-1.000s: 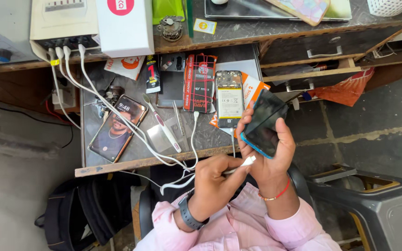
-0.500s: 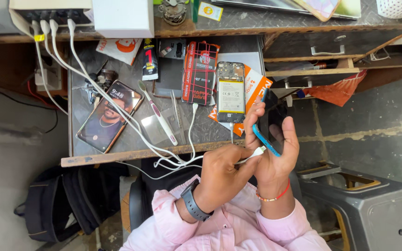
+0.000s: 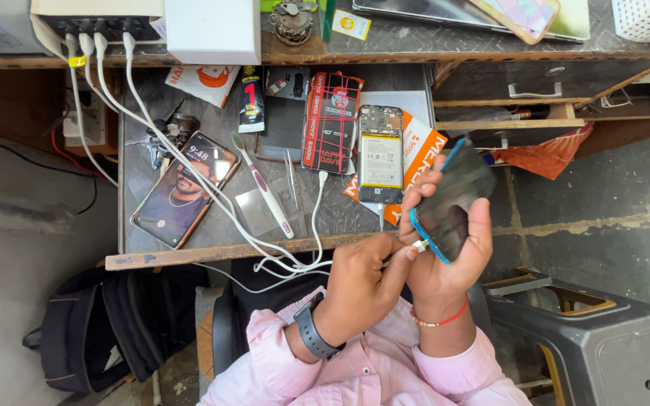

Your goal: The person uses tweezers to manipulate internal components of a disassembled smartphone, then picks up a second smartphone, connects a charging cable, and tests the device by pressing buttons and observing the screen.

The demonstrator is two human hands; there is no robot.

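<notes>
The fingers (image 3: 409, 259) of the left hand (image 3: 359, 282) are pinched shut on the small white plug (image 3: 420, 245) of a white cable (image 3: 295, 265), holding it right against the lower edge of the blue-rimmed phone (image 3: 449, 203), while the right hand (image 3: 445, 259) wraps its fingers (image 3: 480, 225) around that phone from behind and grips it upright, dark screen tilted toward the tabletop (image 3: 212, 239). The blue-rimmed phone is held in the air just off the tabletop's near right corner, over the gap between the tabletop and a grey plastic stool (image 3: 596, 331). The left wrist carries a dark watch (image 3: 311, 331), the right a red thread bracelet (image 3: 439, 320), and both sleeves are pink. Just beyond the blue-rimmed phone, on the tabletop, an opened phone (image 3: 380, 154) lies with its back off and yellow battery showing, resting on an orange packet (image 3: 423, 146). Farther left of the blue-rimmed phone lie a red-and-black packet (image 3: 331, 124), tweezers (image 3: 293, 184), a white toothbrush (image 3: 265, 188) and a lit phone (image 3: 184, 189) showing a picture, crossed by more white cables running up to a white charger box (image 3: 99, 22) on the shelf above
</notes>
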